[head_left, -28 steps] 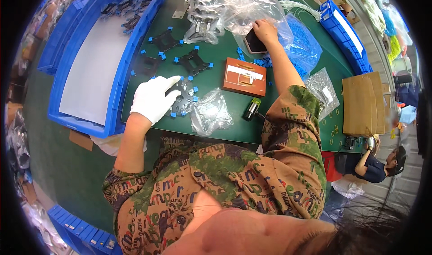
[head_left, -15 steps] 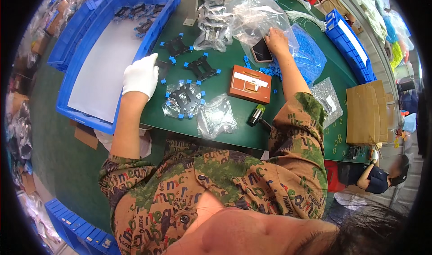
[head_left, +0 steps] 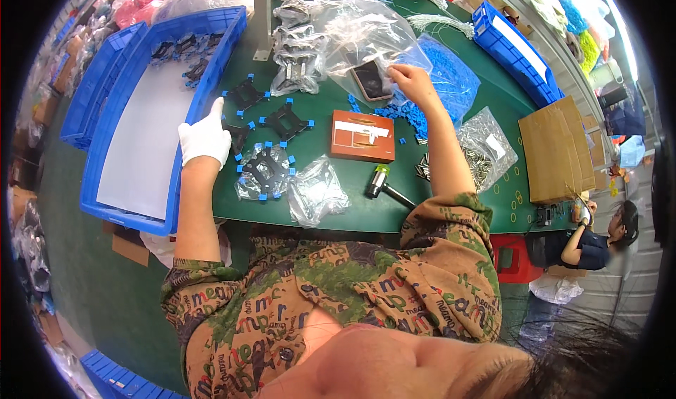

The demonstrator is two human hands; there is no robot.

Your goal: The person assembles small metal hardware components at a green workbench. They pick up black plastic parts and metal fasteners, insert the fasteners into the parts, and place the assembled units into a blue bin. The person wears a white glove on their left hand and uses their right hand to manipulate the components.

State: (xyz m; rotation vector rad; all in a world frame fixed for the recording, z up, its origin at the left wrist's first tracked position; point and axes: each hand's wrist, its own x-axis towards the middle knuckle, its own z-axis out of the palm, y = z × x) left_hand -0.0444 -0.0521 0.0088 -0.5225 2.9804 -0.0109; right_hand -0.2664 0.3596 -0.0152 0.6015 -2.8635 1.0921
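Blue tray (head_left: pixel 105 153) holds seemingly black brackets (head_left: pixel 184 49).

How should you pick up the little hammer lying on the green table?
Grip the small hammer by its dark handle, which lies flat and points to the person's right, away from the pale-tipped head. Coming from above, near the table's front edge, looks best: that side seems open, while the orange box sits behind it and the bag of metal parts lies to its right.
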